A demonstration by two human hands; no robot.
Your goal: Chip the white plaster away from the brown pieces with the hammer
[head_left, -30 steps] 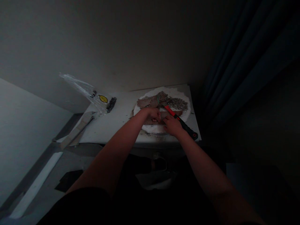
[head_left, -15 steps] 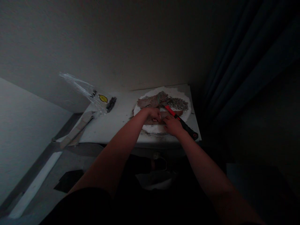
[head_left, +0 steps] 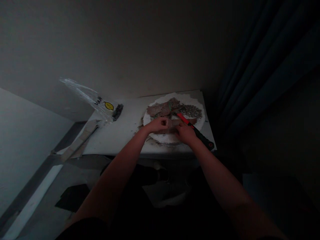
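Observation:
My left hand (head_left: 159,124) is closed, its fingers curled at the left part of a brown flat strip (head_left: 172,126). My right hand (head_left: 185,132) rests at the strip's right part, fingers bent down onto it; how firmly they grip is hard to see in the dim light. Beside the right hand lies a tool with a red shaft and black handle (head_left: 200,136), slanting to the lower right. Under everything is a white round sheet with a ragged edge (head_left: 186,97). A rough brown slab (head_left: 160,108) and a heap of small grey bits (head_left: 191,111) lie behind the hands.
A clear plastic bag (head_left: 100,104) with a yellow label and dark contents stands on the white tabletop (head_left: 125,133). Folded cardboard (head_left: 79,141) sits at the table's left end. A wall rises behind; a dark curtain (head_left: 265,66) hangs at right.
My left hand has shifted slightly left, away from the right hand, uncovering more of the brown strip. My right hand stays nearly in place. The view has tilted a little.

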